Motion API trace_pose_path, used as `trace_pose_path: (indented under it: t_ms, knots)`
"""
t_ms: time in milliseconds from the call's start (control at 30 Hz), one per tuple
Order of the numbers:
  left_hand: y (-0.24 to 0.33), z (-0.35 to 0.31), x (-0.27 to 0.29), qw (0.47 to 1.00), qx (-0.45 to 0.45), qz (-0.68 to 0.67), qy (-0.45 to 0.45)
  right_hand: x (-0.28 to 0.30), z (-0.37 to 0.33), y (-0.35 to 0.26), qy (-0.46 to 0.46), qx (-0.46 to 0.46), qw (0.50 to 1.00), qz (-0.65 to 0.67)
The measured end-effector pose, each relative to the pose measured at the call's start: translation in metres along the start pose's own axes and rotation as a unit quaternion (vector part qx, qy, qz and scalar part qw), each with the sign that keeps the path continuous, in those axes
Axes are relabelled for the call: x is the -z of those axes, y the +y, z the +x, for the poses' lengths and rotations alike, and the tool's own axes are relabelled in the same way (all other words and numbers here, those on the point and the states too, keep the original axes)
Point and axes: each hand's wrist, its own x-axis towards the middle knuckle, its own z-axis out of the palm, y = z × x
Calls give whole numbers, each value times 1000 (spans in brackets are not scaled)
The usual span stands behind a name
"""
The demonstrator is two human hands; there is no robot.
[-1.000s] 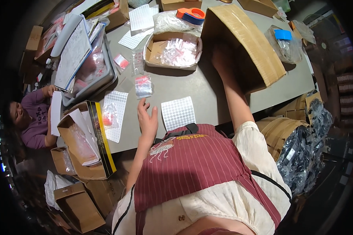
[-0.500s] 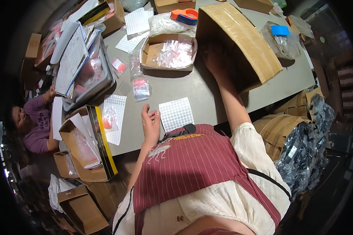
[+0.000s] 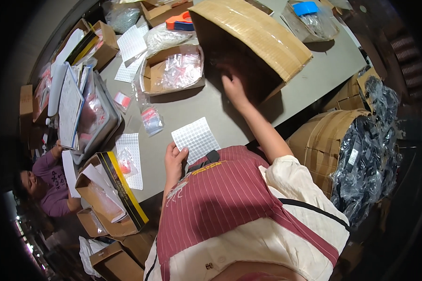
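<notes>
My right hand (image 3: 234, 90) is at the shadowed mouth of a large cardboard box (image 3: 272, 35) lying on its side. Its visible fingers look curled together; the tips fade into shade, so what they hold cannot be made out. Near the table's front edge, my left hand (image 3: 174, 158) rests beside a white sheet of small round grey stickers (image 3: 197, 138). Its fingers are bent but apart from the thumb, which lies at the sheet's edge. A cut-down carton (image 3: 150, 89) left of the large box holds many small clear bags (image 3: 180, 68).
Small clear bags (image 3: 151, 122) and more sticker sheets (image 3: 135, 164) lie leftward. A grey bin (image 3: 115, 119) holds papers and bags. An orange-and-blue tape dispenser (image 3: 179, 22) sits behind the carton. Another person (image 3: 56, 182) is at far left; a wrapped carton (image 3: 319, 145) stands at right.
My right hand has drawn back from deep inside the large box toward its mouth. My left fingers have bent more beside the sticker sheet. The whole view has turned and shifted.
</notes>
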Motion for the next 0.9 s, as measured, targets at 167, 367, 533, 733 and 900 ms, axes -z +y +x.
trace_pose_path:
  t_ms: [167, 367, 533, 733, 900]
  knots:
    - [6, 8, 3, 998, 32, -30, -53, -6, -66, -29, -271, 136, 947, 104]
    - [21, 22, -7, 996, 37, -16, -79, -10, -82, -35, -397, 98, 909, 81]
    - [27, 19, -15, 996, 38, -20, -72, -12, -79, -33, -396, 85, 912, 71]
    - [28, 18, -9, 996, 31, -26, -76, -10, -77, -39, -414, 61, 906, 61]
    - [35, 10, -10, 997, -35, 4, -70, -10, -77, -46, -421, -9, 905, 60]
